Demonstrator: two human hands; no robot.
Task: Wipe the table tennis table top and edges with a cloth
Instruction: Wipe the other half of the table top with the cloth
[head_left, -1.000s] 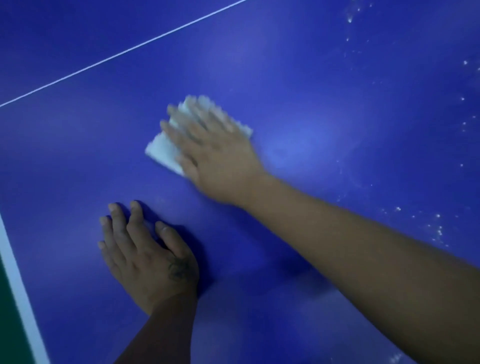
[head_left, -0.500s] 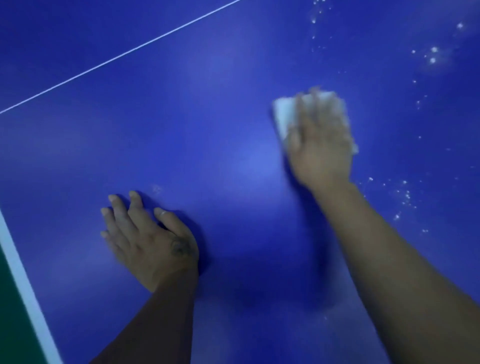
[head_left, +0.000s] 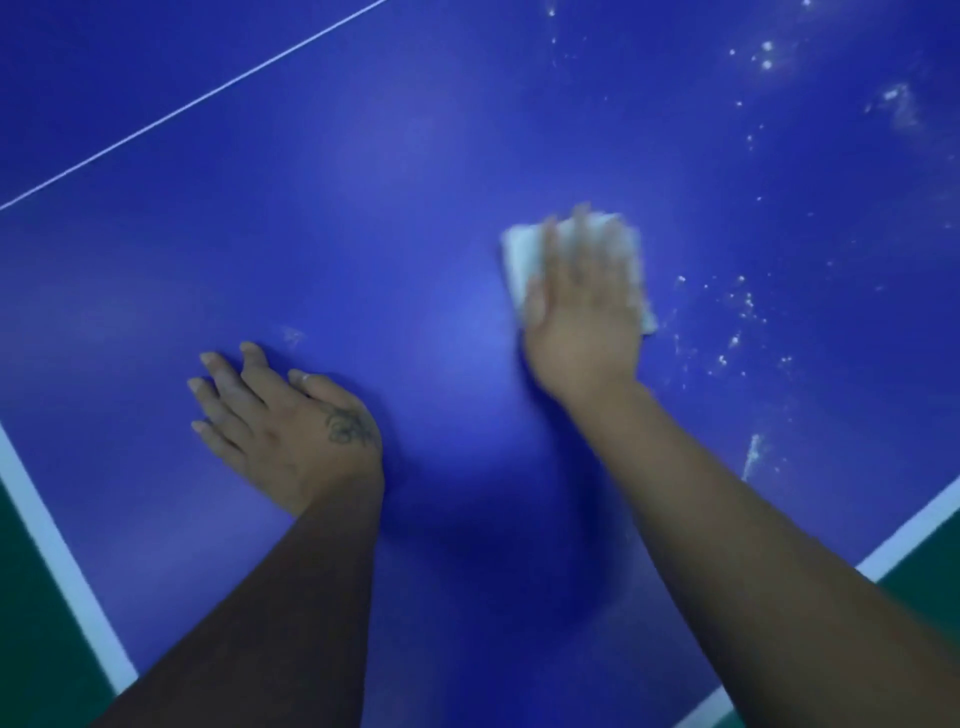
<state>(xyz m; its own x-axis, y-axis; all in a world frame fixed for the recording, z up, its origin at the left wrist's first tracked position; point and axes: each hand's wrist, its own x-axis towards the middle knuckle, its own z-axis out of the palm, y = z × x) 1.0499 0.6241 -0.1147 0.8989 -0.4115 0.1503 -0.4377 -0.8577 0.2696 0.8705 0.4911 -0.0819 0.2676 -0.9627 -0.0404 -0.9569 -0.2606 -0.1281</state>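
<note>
The right hand (head_left: 587, 317) lies flat on the white cloth (head_left: 519, 254), fingers straight and close together, pressing it to the blue surface (head_left: 415, 156); blur softens both. The cloth sits at about 2 o'clock from the left hand (head_left: 291, 431), which rests palm-down, fingers straight and spread. White specks (head_left: 743, 306) dot the surface at 3 o'clock of the cloth.
</note>
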